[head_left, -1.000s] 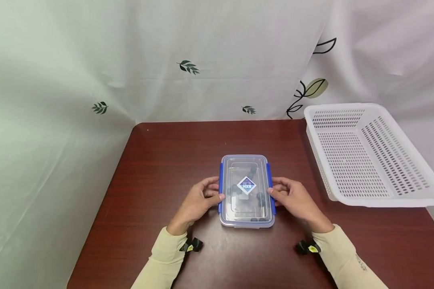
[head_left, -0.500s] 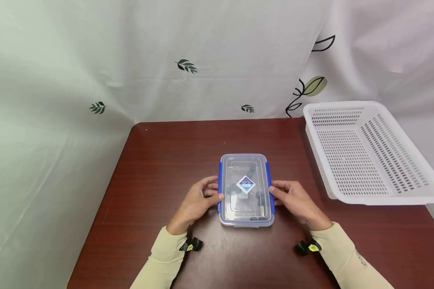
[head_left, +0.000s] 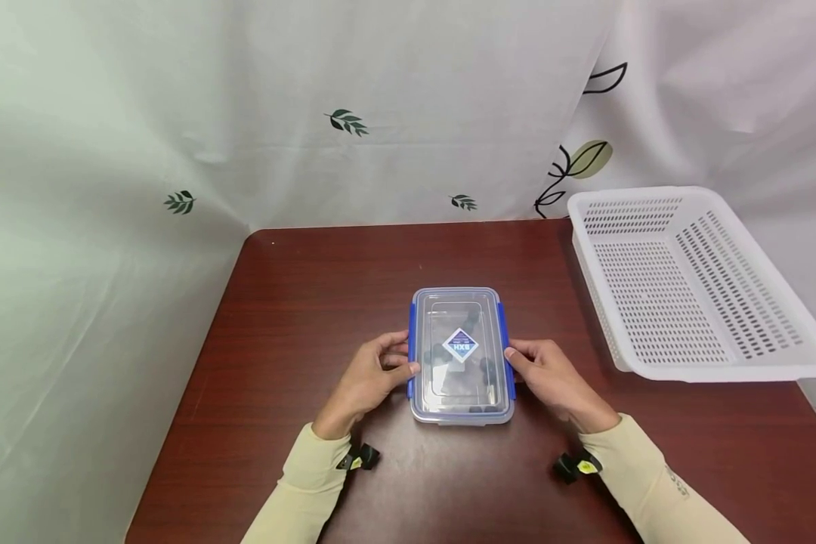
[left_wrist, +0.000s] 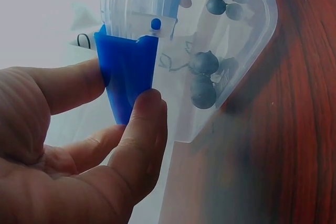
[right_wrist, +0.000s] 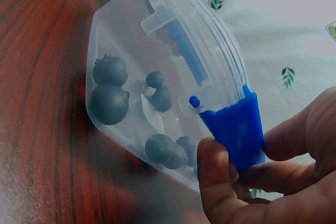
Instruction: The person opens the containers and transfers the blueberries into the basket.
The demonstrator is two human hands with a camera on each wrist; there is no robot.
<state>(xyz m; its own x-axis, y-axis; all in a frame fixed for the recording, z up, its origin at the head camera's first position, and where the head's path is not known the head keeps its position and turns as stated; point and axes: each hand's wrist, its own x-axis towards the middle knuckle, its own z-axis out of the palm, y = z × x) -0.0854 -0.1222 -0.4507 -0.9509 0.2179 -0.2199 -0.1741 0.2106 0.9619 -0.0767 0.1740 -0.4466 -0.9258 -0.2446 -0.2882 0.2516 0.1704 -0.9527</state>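
Note:
A clear plastic food container (head_left: 462,387) with a lid on rests on the table, its white-and-blue diamond sticker upside down to me. Through its walls show several dark round fruits that look like blueberries (right_wrist: 110,104). My left hand (head_left: 370,381) pinches the blue latch (left_wrist: 126,72) on the left side, thumb on top and fingers at the edge. On the opposite side, my right hand (head_left: 556,380) pinches the other blue latch (right_wrist: 236,135) between thumb and fingers. In the head view, some fingers of both hands are hidden by the container's edges.
A white perforated plastic basket (head_left: 605,302) stands at the table's right side. The dark red-brown wooden table (head_left: 326,279) ends at a white curtain (head_left: 408,75) with leaf prints, behind and to the left.
My right thumb and fingers have shifted slightly on the right latch, and those fingers are more hidden now. The left hand keeps its hold. The whole head view has drifted slightly.

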